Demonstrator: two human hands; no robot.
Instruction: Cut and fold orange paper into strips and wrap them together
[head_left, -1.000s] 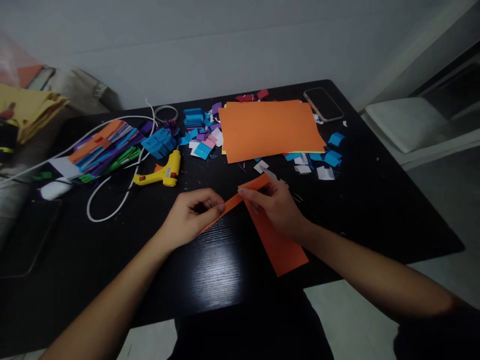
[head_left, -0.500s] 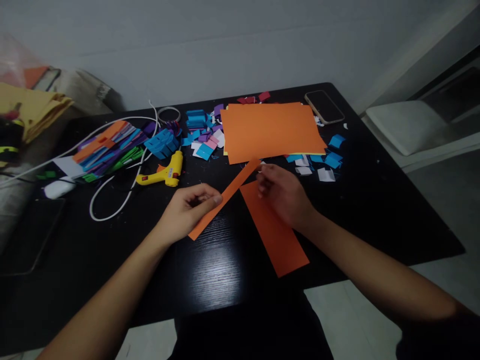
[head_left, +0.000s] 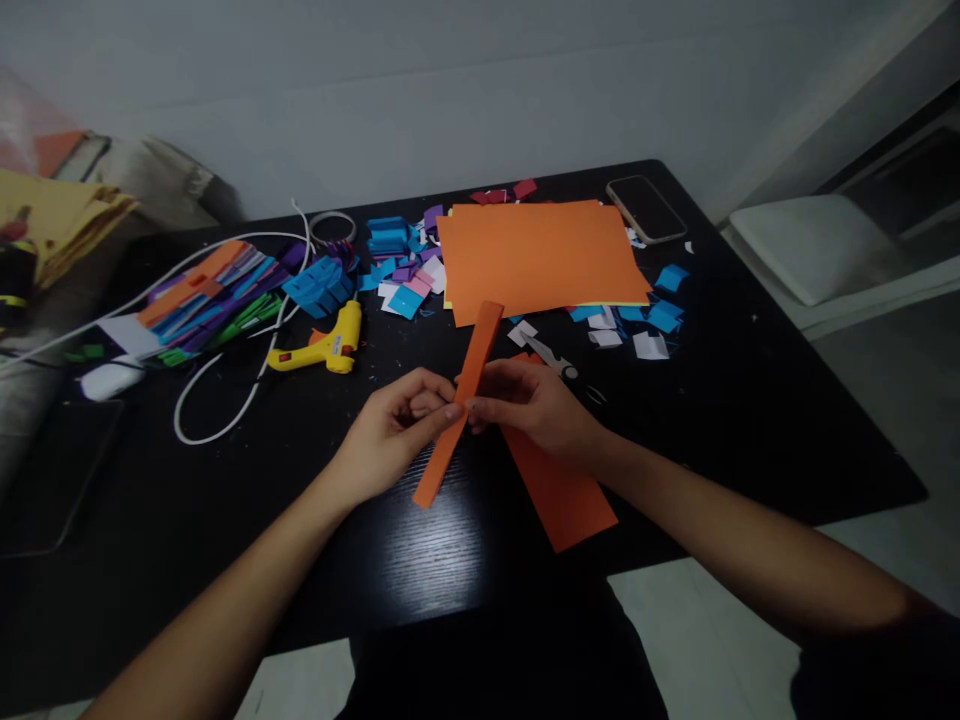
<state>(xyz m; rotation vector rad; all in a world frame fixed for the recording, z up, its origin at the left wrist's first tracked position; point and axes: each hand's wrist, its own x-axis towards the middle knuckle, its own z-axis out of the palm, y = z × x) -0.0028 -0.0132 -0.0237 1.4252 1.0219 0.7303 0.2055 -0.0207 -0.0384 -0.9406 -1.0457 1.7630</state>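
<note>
Between my two hands a narrow orange paper strip [head_left: 480, 340] is held up at a slant above the table. My left hand [head_left: 401, 425] pinches its left edge between thumb and fingers. On the other edge my right hand [head_left: 529, 405] grips the strip, thumb in front. Beneath my right hand lies a wider orange paper piece [head_left: 562, 490], its upper part covered by the hand. Scissors [head_left: 555, 360] rest just beyond my right hand, their handles partly hidden against the dark table.
A stack of orange sheets [head_left: 540, 255] lies at the back. Around it are blue paper pieces [head_left: 664, 315] and other scraps. Left of these are a yellow glue gun [head_left: 322, 350], bundled colored strips [head_left: 217, 290] and a white cable [head_left: 180, 400]. A phone [head_left: 645, 208] lies back right.
My right hand has come left and taken hold of the strip. The strip now stands steeper. The scissors, hidden before behind my right hand, have come into view.
</note>
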